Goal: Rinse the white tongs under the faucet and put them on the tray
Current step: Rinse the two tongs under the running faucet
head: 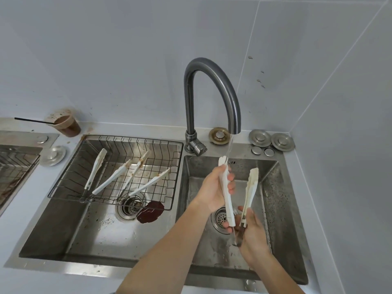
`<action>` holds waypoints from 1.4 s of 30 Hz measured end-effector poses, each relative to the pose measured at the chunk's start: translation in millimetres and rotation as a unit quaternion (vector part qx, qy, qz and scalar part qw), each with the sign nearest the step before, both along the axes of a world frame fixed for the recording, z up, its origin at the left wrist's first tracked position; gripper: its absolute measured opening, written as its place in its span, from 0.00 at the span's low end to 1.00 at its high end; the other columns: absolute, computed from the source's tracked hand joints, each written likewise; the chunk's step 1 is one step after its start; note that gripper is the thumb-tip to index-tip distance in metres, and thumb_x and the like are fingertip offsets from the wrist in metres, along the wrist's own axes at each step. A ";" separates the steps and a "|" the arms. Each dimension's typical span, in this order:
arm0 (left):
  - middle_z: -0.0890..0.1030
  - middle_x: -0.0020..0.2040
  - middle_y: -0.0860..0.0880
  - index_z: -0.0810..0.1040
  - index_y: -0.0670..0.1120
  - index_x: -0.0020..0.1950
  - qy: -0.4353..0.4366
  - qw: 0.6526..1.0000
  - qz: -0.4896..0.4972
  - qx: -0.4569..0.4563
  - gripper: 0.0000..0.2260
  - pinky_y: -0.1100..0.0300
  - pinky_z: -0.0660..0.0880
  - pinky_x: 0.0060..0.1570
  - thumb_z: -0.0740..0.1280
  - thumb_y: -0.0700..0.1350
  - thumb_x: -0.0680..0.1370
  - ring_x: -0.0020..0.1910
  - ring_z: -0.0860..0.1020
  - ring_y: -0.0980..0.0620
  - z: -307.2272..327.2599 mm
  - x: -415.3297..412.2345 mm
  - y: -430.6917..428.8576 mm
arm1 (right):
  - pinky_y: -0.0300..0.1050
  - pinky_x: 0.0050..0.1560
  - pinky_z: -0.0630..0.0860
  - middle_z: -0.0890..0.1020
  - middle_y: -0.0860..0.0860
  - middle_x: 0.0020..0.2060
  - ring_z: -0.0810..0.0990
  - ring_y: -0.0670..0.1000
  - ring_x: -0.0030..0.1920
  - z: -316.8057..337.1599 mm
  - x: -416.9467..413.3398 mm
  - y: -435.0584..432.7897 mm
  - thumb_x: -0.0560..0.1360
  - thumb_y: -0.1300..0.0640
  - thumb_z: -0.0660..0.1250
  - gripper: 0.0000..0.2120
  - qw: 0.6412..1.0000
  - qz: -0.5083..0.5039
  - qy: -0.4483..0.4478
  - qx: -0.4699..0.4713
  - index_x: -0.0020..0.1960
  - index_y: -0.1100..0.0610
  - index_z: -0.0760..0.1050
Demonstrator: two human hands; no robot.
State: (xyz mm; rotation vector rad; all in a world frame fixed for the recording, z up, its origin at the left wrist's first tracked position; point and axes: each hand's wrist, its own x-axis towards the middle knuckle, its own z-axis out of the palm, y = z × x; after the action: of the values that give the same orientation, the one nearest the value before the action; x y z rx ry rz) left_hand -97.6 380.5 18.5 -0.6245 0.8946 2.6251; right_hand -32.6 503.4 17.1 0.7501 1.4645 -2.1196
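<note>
A pair of white tongs [251, 186] is spread open over the right sink basin [273, 187]. My left hand [214, 188] grips the tongs' left arm near its tip. My right hand [250, 232] holds the metal hinge end lower down. Water runs from the grey faucet [212, 81] onto the tip of that left arm. The wire tray [169, 177] sits across the left basin, and two more white tongs [95, 168] [148, 183] with brown stains lie in it.
A brown smear [150, 212] lies on the left basin floor beside its drain [129, 205]. A plastic cup of brown liquid [65, 123] with a black straw stands at the back left. Metal drain stoppers [271, 140] rest on the ledge behind the right basin.
</note>
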 end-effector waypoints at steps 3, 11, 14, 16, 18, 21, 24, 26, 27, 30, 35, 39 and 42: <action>0.65 0.23 0.53 0.67 0.48 0.32 -0.090 0.995 -0.006 -0.053 0.21 0.64 0.62 0.23 0.66 0.61 0.74 0.20 0.63 0.55 5.9 -1.5 -0.6 | 0.39 0.20 0.73 0.72 0.56 0.28 0.77 0.53 0.22 -3.7 4.0 2.1 0.83 0.53 0.50 0.14 1.000 -0.003 0.005 0.006 0.58 0.61 0.69; 0.66 0.21 0.51 0.66 0.47 0.30 -0.119 0.990 -0.006 -0.070 0.26 0.63 0.61 0.23 0.58 0.68 0.75 0.19 0.62 0.55 7.5 -0.7 6.6 | 0.43 0.23 0.74 0.70 0.53 0.25 0.78 0.54 0.22 -6.4 10.8 4.8 0.83 0.54 0.50 0.13 0.999 -0.018 0.020 0.024 0.53 0.60 0.70; 0.68 0.25 0.51 0.68 0.45 0.37 -0.057 0.998 0.012 -0.024 0.22 0.62 0.62 0.27 0.54 0.62 0.79 0.22 0.64 0.54 2.8 7.4 9.8 | 0.43 0.22 0.73 0.74 0.54 0.23 0.78 0.54 0.22 -12.0 9.2 11.5 0.83 0.53 0.50 0.14 0.998 -0.014 0.023 0.054 0.54 0.60 0.71; 0.69 0.27 0.50 0.70 0.44 0.40 -0.025 0.999 0.014 -0.017 0.19 0.62 0.63 0.30 0.54 0.58 0.81 0.25 0.65 0.54 2.7 11.9 11.3 | 0.44 0.25 0.69 0.78 0.56 0.23 0.77 0.54 0.22 -14.2 7.4 13.5 0.83 0.53 0.50 0.15 0.997 -0.001 0.025 0.076 0.55 0.60 0.72; 0.70 0.28 0.50 0.70 0.45 0.40 -0.010 0.999 0.014 -0.040 0.16 0.62 0.63 0.30 0.58 0.56 0.81 0.25 0.66 0.54 7.5 11.6 12.4 | 0.45 0.27 0.67 0.79 0.59 0.25 0.76 0.53 0.21 -15.1 4.4 12.6 0.83 0.53 0.50 0.15 0.996 0.011 0.023 0.088 0.56 0.60 0.71; 0.68 0.25 0.51 0.68 0.47 0.35 -0.061 0.988 0.017 -0.140 0.19 0.63 0.61 0.25 0.64 0.60 0.77 0.22 0.63 0.55 22.7 -2.0 13.5 | 0.46 0.28 0.66 0.78 0.57 0.25 0.75 0.57 0.24 -12.2 -3.0 5.6 0.83 0.53 0.50 0.16 0.996 0.009 0.022 0.087 0.58 0.62 0.71; 0.67 0.23 0.51 0.69 0.46 0.33 -0.144 0.968 0.034 -0.201 0.26 0.62 0.59 0.21 0.57 0.68 0.75 0.19 0.62 0.55 34.9 -20.0 11.3 | 0.42 0.21 0.73 0.73 0.55 0.26 0.76 0.57 0.27 -4.4 -10.3 -5.8 0.83 0.54 0.51 0.14 0.998 -0.017 0.011 0.054 0.55 0.61 0.72; 0.67 0.22 0.51 0.70 0.44 0.35 -0.172 0.960 0.072 -0.210 0.27 0.63 0.59 0.21 0.51 0.66 0.78 0.18 0.62 0.55 36.3 -26.7 7.6 | 0.40 0.22 0.75 0.72 0.54 0.28 0.76 0.51 0.22 -0.8 -16.4 -12.7 0.83 0.55 0.51 0.13 0.998 -0.012 0.009 0.067 0.53 0.59 0.72; 0.67 0.22 0.50 0.70 0.43 0.36 -0.177 0.957 0.092 -0.209 0.27 0.63 0.59 0.20 0.51 0.64 0.79 0.17 0.63 0.55 36.3 -27.5 5.8 | 0.40 0.24 0.75 0.73 0.54 0.30 0.75 0.49 0.23 -0.8 -19.4 -16.2 0.83 0.55 0.50 0.13 0.996 0.005 0.009 0.088 0.54 0.59 0.72; 0.70 0.25 0.48 0.71 0.42 0.39 -0.168 0.952 0.138 -0.215 0.23 0.63 0.61 0.21 0.51 0.58 0.82 0.18 0.65 0.54 31.7 -24.1 -1.6 | 0.43 0.31 0.72 0.74 0.54 0.34 0.72 0.50 0.31 -1.8 -29.1 -26.3 0.83 0.59 0.50 0.12 0.984 0.071 0.022 0.165 0.51 0.60 0.71; 0.72 0.30 0.46 0.73 0.41 0.46 -0.094 0.966 0.170 -0.169 0.20 0.61 0.68 0.27 0.51 0.54 0.83 0.24 0.69 0.52 29.7 -11.6 -20.5 | 0.45 0.34 0.69 0.75 0.55 0.36 0.71 0.51 0.34 -5.0 -52.3 -40.4 0.82 0.61 0.50 0.13 0.964 0.157 0.037 0.212 0.46 0.59 0.71; 0.76 0.36 0.47 0.70 0.42 0.58 -0.016 0.973 0.144 -0.180 0.09 0.58 0.73 0.36 0.59 0.46 0.82 0.32 0.73 0.52 29.9 3.4 -26.0 | 0.43 0.31 0.67 0.74 0.55 0.33 0.71 0.50 0.31 -7.1 -71.8 -53.0 0.81 0.60 0.53 0.14 0.952 0.200 0.050 0.224 0.43 0.62 0.73; 0.77 0.30 0.50 0.71 0.42 0.56 -0.023 0.963 0.114 -0.244 0.07 0.55 0.74 0.38 0.63 0.43 0.80 0.29 0.74 0.54 21.4 22.3 -14.6 | 0.42 0.29 0.70 0.76 0.51 0.28 0.74 0.50 0.29 -5.1 -82.8 -62.8 0.80 0.59 0.57 0.10 0.959 0.216 0.028 0.180 0.43 0.60 0.75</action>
State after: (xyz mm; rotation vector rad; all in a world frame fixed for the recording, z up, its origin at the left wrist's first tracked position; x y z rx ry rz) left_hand -75.3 365.8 39.9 -0.9531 1.5582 2.5709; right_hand -115.4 440.6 12.0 0.4345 1.8758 -1.5785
